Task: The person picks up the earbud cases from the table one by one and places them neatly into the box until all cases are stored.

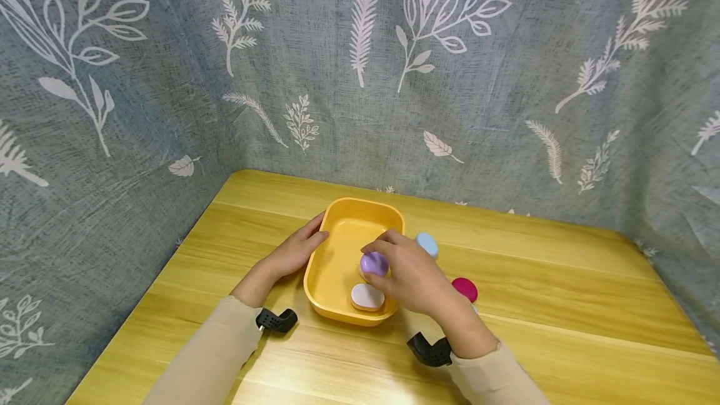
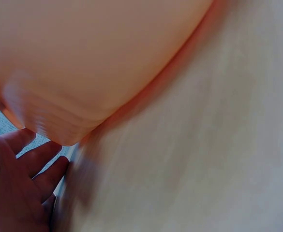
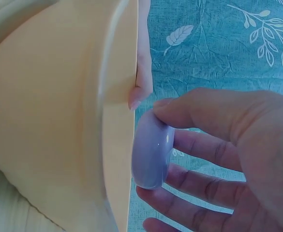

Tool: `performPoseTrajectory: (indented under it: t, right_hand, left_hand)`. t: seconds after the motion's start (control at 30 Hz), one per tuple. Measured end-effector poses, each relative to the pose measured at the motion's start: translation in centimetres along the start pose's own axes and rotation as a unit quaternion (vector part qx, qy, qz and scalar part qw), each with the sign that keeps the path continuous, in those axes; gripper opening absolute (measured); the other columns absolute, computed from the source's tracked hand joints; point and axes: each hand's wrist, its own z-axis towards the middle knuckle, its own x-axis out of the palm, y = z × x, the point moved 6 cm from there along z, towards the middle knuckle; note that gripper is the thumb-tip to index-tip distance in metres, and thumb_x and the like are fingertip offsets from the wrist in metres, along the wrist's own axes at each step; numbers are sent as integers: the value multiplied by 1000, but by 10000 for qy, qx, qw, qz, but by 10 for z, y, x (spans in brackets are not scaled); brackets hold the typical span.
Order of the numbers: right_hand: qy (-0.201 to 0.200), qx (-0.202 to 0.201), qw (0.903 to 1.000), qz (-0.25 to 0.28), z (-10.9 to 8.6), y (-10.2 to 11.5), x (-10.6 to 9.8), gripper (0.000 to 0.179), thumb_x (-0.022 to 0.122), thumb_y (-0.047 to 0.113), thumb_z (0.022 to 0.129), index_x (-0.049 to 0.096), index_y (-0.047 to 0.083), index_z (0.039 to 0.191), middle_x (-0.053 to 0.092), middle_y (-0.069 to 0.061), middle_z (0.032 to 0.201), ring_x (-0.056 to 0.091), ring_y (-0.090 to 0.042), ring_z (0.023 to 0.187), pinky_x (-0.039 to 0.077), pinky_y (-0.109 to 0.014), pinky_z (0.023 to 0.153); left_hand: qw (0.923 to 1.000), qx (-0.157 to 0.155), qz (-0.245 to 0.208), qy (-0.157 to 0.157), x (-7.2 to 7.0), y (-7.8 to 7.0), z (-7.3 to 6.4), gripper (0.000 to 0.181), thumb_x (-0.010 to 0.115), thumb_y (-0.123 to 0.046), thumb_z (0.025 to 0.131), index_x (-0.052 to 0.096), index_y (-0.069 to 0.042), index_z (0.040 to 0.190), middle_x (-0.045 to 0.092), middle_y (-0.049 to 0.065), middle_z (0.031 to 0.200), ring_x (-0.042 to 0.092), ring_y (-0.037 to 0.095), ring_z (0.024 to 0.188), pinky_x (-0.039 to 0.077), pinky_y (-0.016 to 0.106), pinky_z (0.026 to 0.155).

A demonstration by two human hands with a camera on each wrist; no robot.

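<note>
A yellow plastic tray (image 1: 351, 317) with rounded corners and raised walls sits on the wooden table. Against its left wall is my left hand (image 1: 297, 250), thumb over the rim and fingers along the outside; in the left wrist view those fingers (image 2: 47, 159) are spread near the wall. My right hand (image 1: 409, 270) pinches a glossy purple rounded disc (image 1: 374, 264) between thumb and fingers, above the tray's inside. The right wrist view shows the purple disc (image 3: 152, 150) edge-on, higher than the rim. A white oval piece (image 1: 367, 297) lies in the tray's near end.
Right of the tray, a light blue oval piece (image 1: 427, 245) and a dark pink disc (image 1: 464, 289) lie on the table (image 1: 562, 299). Another pale bit shows beside the right forearm, mostly hidden. Patterned grey-blue cloth (image 1: 326, 49) hangs behind the table and at both sides.
</note>
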Motion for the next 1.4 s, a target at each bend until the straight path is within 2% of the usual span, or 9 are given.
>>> performPoseTrajectory:
  t: [0.23,0.43,0.93,1.23,1.4]
  right_hand:
    - [-45,-179,9998,-111,4,4,4,33,83,24,87,76,13,117,69,-3,113,66,-20,95,53,-36,83]
    - [60,-192,9998,59,8,7,10,34,82,22,88,75,11,119,68,-4,115,66,-18,96,56,-34,83]
    - [204,-261,9991,261,14,12,26,31,81,22,89,75,11,118,67,-4,114,64,-18,96,56,-35,84]
    - [393,-234,9985,302,17,14,35,32,80,24,92,76,11,121,67,-5,116,63,-18,97,55,-38,85]
    - [469,-302,9980,306,18,17,40,32,78,23,93,76,9,122,67,-6,116,64,-18,99,56,-38,88]
  left_hand:
    - [10000,-18,20,-59,0,0,0,61,39,-35,113,15,-25,168,19,6,174,29,30,157,32,52,125]
    - [10000,-7,5,-66,-1,2,1,60,39,-35,113,16,-26,168,19,5,174,28,29,158,31,52,125]
    - [10000,-5,-74,-5,0,2,2,60,39,-35,113,16,-28,168,21,4,173,37,28,154,37,50,122]
    - [10000,17,13,-60,0,2,2,60,39,-35,113,17,-27,168,21,4,174,30,28,157,33,51,125]
    - [9999,-55,12,-88,-1,2,1,59,40,-36,113,18,-29,168,24,2,173,33,26,155,35,49,124]
